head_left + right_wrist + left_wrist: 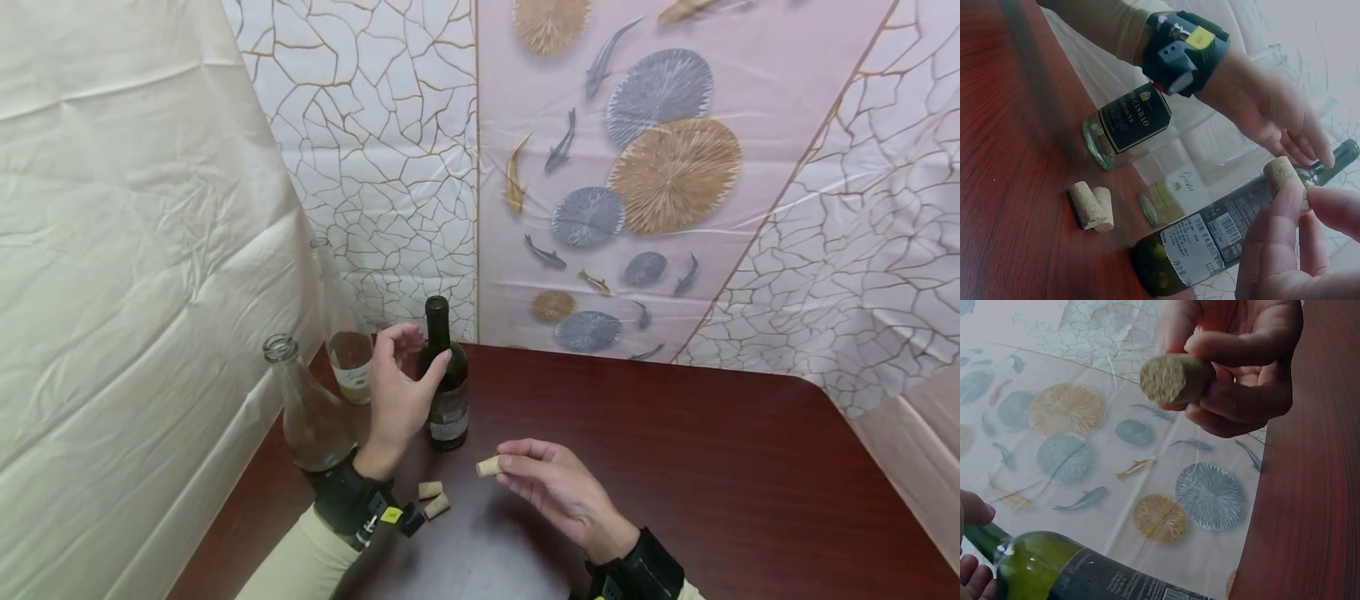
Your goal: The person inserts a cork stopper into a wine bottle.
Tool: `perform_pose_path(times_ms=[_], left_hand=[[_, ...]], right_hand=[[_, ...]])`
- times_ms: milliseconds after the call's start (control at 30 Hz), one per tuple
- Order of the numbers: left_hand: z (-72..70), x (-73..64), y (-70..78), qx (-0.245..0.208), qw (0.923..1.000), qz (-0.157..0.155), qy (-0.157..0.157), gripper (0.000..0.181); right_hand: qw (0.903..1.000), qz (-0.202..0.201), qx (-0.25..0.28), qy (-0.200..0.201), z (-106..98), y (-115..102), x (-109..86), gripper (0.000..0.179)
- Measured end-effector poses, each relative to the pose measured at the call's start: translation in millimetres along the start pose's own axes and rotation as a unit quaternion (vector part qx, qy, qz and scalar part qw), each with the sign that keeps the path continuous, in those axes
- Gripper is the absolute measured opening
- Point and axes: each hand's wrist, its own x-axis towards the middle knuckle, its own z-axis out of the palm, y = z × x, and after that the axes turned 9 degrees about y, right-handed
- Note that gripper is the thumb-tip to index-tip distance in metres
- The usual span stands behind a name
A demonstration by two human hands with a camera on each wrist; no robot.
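Note:
My right hand [558, 492] pinches a cork [489, 467] between thumb and fingers, above the table. In the left wrist view the cork's [1175, 379] rough end faces the camera. My left hand [401, 396] is at the neck of an upright dark green wine bottle [448, 412], thumb and fingers spread to either side of it; firm contact cannot be made out. The right wrist view shows the left hand [1266, 109] by the neck and the bottle's white label [1192, 250]. Two more corks [431, 490] [437, 506] lie together on the table, close to the left wrist.
Left of the green bottle stand two clear glass bottles: a nearer one [311, 425] with a dark label, partly behind the left wrist, and a farther one [351, 358] with a pale label. The dark red tabletop [675, 467] meets patterned cloth [375, 167] at the back.

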Motion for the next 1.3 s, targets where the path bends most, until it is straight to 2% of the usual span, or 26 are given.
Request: perform_pose_path(times_ms=[133,400,500,700,800,1033,1300], left_hand=[[7.2,4.3,-19.1,0.005,0.9998,-0.016,-0.009,0.054],[9.6,8.6,-21.8,0.012,0.9995,-0.025,-0.013,0.045],[10.0,7.3,-14.8,0.014,0.9995,-0.021,-0.019,0.044],[8.8,1.3,20.6,0.017,0.9989,-0.014,-0.040,0.040],[9.5,-2.9,28.3,0.019,0.9984,-0.021,-0.049,0.041],[19.9,-13.1,3.1,0.023,0.9975,-0.037,-0.057,0.045],[24.6,-22.1,2.2,0.003,0.9970,-0.017,-0.076,0.042]], right_hand=[[1.0000,0.001,0.001,0.007,0,1,0.5,0.029],[0.9999,0.003,-0.008,0.012,-1,1,-0.7,0.032],[0.9998,-0.005,-0.010,0.017,-1,0,-1.7,0.031],[0.9992,-0.021,-0.010,0.031,-2,-3,-4.1,0.029],[0.9991,-0.024,-0.009,0.034,-2,-4,-5.4,0.030],[0.9989,-0.034,-0.004,0.033,-2,-7,-8.0,0.025],[0.9986,-0.040,-0.004,0.034,-3,-14,-11.9,0.020]])
